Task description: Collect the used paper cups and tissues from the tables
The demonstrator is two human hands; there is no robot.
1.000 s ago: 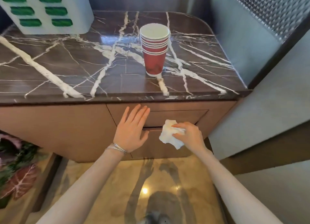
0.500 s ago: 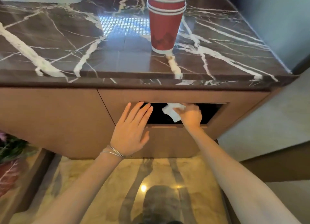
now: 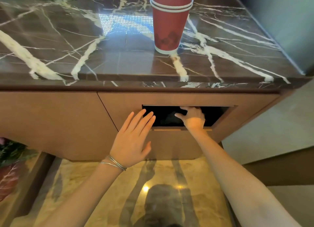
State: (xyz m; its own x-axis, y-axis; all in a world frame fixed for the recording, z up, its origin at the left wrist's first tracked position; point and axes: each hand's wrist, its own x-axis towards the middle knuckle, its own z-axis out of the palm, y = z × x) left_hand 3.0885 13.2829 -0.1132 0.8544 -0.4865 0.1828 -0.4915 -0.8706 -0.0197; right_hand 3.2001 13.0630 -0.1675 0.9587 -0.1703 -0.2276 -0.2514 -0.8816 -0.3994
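Stood upright up and back from both hands, cups, nearer right hand, spread empty at slot; left hand splayed flat.

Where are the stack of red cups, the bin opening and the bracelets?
stack of red cups [image 3: 167,28], head view, side of the bottom cup.
bin opening [image 3: 215,114], head view, dark gap right of the hand.
bracelets [image 3: 115,164], head view, on the left wrist.

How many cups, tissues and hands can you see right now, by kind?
Cup stacks: 1, the red cups nested on the counter; the top is cut off, so the count of cups is unclear.
Tissues: 0 in view.
Hands: 2, the left hand flat on the cabinet front, the right hand in the dark slot.
Total: 3.
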